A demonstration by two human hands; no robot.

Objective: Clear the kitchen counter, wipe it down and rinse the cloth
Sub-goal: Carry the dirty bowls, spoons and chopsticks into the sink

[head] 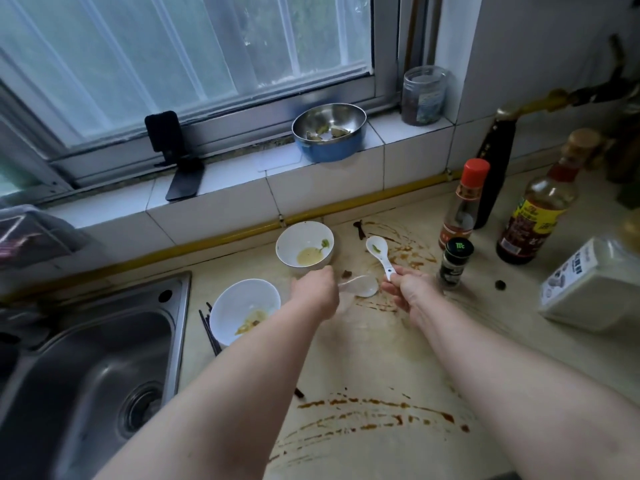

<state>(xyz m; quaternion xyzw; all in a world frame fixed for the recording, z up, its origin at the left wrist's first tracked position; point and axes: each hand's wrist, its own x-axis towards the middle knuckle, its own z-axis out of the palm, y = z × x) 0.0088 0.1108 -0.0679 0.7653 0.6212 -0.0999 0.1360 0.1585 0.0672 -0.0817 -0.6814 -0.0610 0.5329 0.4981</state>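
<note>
Two white bowls with food remains stand on the beige counter (349,351): a far bowl (304,243) near the tiled ledge and a near bowl (244,310) beside the sink. My right hand (410,292) pinches the handle of a white spoon (379,252) whose scoop holds a green scrap. My left hand (317,294) grips a second white spoon (360,286), blurred, just above the counter. Dark chopsticks (209,329) lie left of the near bowl. Brown sauce smears (363,410) streak the counter.
A steel sink (90,368) lies at the left. Sauce bottles (535,216), a red-capped bottle (464,204), a small spice jar (455,263) and a white box (595,282) stand at the right. A blue-sided steel bowl (329,133), a jar (424,95) and a phone stand (173,154) sit on the window ledge.
</note>
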